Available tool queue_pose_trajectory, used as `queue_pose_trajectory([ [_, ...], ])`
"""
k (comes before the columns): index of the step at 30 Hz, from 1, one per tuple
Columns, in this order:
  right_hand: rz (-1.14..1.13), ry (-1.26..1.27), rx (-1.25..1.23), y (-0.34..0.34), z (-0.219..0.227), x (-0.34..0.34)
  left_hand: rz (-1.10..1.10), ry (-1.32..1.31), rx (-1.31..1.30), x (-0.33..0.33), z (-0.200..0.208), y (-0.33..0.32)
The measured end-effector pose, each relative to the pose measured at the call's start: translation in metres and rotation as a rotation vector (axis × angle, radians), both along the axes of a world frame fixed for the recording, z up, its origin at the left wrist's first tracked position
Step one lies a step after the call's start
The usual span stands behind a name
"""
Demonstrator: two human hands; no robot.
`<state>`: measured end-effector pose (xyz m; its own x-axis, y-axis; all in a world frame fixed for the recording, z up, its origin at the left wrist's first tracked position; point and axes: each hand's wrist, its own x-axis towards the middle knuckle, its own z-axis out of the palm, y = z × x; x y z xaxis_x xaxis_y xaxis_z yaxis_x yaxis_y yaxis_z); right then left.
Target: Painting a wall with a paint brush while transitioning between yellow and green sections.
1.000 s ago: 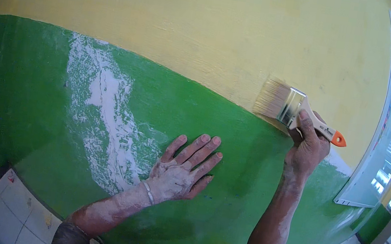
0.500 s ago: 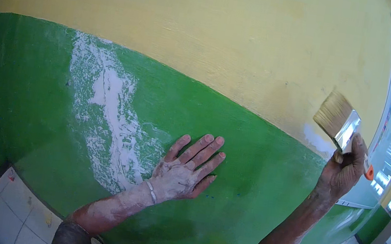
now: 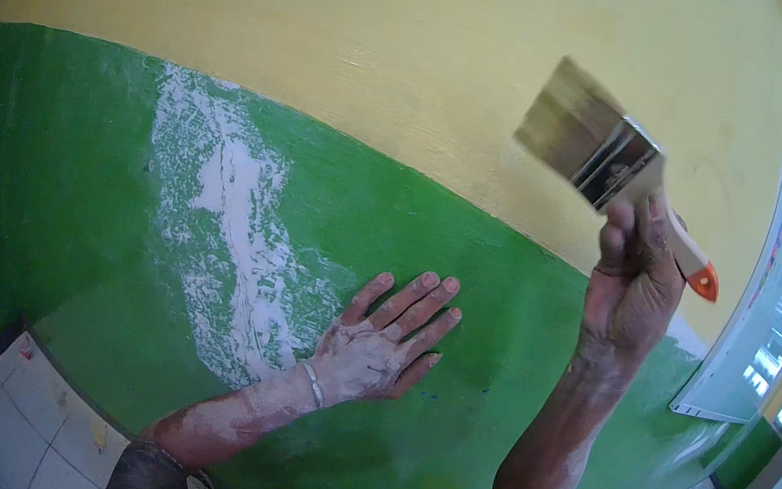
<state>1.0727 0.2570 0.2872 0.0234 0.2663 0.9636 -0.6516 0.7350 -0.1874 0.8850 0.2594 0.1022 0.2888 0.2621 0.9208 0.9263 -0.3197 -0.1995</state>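
My left hand [image 3: 374,343] lies flat against the green lower part of the wall [image 3: 442,445], fingers spread, its back coated in pale dust. Just left of it runs a rough white filler patch [image 3: 239,212], reaching up to the yellow band. My right hand [image 3: 635,281] is closed around the handle of a wide flat paintbrush [image 3: 589,138]. The brush has pale bristles, a shiny metal band and an orange handle tip. It is held up before the yellow upper wall [image 3: 422,37], bristles pointing up and left. Whether the bristles touch the wall I cannot tell.
A glossy whiteboard-like panel [image 3: 747,369] with a light frame hangs at the right. Below the wall, white floor tiles [image 3: 22,412] show at the lower left and lower right. A smaller white patch [image 3: 685,337] lies right of my right wrist.
My right hand has moved up and left with the paintbrush, bringing it closer to the middle of the yellow wall. My left hand stays flat on the green wall.
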Motion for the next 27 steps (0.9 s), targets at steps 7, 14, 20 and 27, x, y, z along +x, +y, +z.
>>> queue_pose_trajectory([
  [7, -0.296, 0.058, -0.183, 0.003, -0.001, -0.042, 0.002, -0.006, -0.005, 0.000, 0.000, -0.001],
  [14, -0.336, 0.072, -0.222, 0.023, -0.005, -0.048, 0.046, 0.011, 0.027, 0.001, 0.001, -0.002],
  [20, -0.360, 0.056, -0.220, 0.027, -0.009, -0.040, -0.009, -0.011, 0.001, 0.001, 0.002, -0.002],
  [27, -0.393, 0.058, -0.217, 0.038, -0.013, -0.017, 0.031, 0.006, 0.030, 0.002, 0.001, 0.002],
])
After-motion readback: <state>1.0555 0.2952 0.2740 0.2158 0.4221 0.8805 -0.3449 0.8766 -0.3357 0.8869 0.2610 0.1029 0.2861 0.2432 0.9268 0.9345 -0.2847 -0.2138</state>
